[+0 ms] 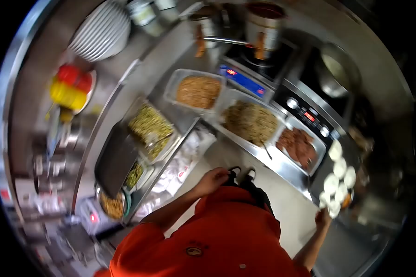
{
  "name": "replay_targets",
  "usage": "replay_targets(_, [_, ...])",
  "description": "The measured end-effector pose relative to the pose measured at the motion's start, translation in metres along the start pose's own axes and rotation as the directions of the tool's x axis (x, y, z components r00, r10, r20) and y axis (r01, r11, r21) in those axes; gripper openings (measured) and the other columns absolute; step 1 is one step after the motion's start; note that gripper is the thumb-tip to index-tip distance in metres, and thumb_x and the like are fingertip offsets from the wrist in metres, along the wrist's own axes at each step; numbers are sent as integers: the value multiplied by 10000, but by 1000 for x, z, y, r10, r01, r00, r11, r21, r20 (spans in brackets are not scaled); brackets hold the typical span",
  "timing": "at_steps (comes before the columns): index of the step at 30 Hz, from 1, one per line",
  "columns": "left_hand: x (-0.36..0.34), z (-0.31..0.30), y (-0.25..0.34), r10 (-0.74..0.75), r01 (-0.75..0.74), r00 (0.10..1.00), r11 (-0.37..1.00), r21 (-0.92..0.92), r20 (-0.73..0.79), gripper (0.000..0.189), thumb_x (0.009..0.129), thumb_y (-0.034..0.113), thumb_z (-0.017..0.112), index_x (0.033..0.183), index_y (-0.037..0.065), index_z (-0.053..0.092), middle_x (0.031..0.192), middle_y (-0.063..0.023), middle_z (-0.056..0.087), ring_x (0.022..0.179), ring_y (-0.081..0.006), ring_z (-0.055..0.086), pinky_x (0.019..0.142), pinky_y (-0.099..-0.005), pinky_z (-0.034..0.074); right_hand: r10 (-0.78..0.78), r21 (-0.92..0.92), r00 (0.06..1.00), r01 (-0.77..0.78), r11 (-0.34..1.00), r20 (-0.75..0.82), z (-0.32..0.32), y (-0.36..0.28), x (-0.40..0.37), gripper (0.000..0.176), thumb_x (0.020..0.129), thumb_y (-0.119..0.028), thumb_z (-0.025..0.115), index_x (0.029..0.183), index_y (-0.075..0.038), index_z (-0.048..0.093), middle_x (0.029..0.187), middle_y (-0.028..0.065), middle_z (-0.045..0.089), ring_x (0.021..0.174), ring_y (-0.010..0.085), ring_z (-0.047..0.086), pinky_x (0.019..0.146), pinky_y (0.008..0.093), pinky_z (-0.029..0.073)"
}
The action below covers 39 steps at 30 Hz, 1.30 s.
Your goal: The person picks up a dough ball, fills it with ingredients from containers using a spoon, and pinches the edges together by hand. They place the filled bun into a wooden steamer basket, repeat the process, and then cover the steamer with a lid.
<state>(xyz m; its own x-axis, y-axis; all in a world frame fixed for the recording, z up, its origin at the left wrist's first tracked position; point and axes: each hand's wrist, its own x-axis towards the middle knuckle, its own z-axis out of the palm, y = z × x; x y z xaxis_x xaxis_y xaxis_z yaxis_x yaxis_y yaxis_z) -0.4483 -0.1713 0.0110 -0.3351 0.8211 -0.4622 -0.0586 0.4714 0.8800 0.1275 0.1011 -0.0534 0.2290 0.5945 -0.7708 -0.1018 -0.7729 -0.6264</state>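
My left hand [211,180] hovers over the floor in front of my waist, fingers curled, with nothing visible in it. At the right, my right hand [323,218] is closed at the lower end of a cluster of white round pieces [331,183]. What its fingers hold, if anything, is hidden. The white pieces lie close together on a dark surface. Up and to their left sits a steel pan of brown meat [296,145], and beside that a clear tub of noodle-like strands [249,121].
A tub of orange-brown food [198,92] and one of chopped yellow-green food [150,127] line the counter. Behind are an induction cooker [243,80] and a steel pot [333,74]. Stacked white plates [101,32] and red and yellow bottles [69,92] stand on the left shelf.
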Motion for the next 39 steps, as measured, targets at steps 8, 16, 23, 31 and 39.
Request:
replay_targets(8, [18, 51, 12, -121, 125, 992, 962, -243, 31, 233, 1024, 165, 610, 1206, 21, 635, 1061, -67, 678, 924, -142, 642, 829, -293, 539, -81, -174, 991, 60, 983, -111, -5, -22, -3, 177, 940, -269, 679, 839, -154, 592, 654, -24, 524, 499, 94, 478, 434, 229, 408])
replay_targets(16, [38, 43, 23, -170, 187, 979, 968, -166, 113, 246, 1008, 90, 600, 1247, 31, 606, 1096, -81, 679, 900, -151, 682, 777, -280, 555, -204, -567, 905, -48, 822, -372, 39, -31, -45, 499, 939, -456, 694, 774, 15, 696, 589, 70, 569, 451, 178, 583, 396, 322, 477])
replay_targets(23, [58, 41, 38, -132, 149, 974, 985, -82, 185, 254, 1007, 179, 614, 1234, 64, 627, 1140, -72, 689, 947, -184, 694, 809, -311, 539, -271, -658, 914, 5, 753, -303, 38, -35, -7, 443, 946, -373, 665, 743, 20, 657, 578, 71, 565, 428, 180, 554, 378, 322, 422])
replay_targets(31, [71, 35, 52, -131, 141, 967, 990, -29, 220, 256, 999, 210, 627, 1207, 61, 634, 1120, -63, 696, 940, -192, 699, 802, -313, 538, -726, -876, 669, 245, 415, -157, 71, -54, -53, 344, 879, -316, 738, 844, 23, 690, 811, 206, 718, 831, 405, 705, 783, 465, 551])
replay_targets(39, [77, 41, 63, -117, 128, 956, 991, -23, 271, 231, 995, 191, 653, 1181, 54, 645, 1076, -58, 695, 899, -164, 698, 750, -293, 543, -452, -229, 821, 393, 891, -349, 60, -54, -4, 580, 716, -65, 876, 1133, -56, 472, 960, 143, 692, 801, 234, 686, 653, 348, 541])
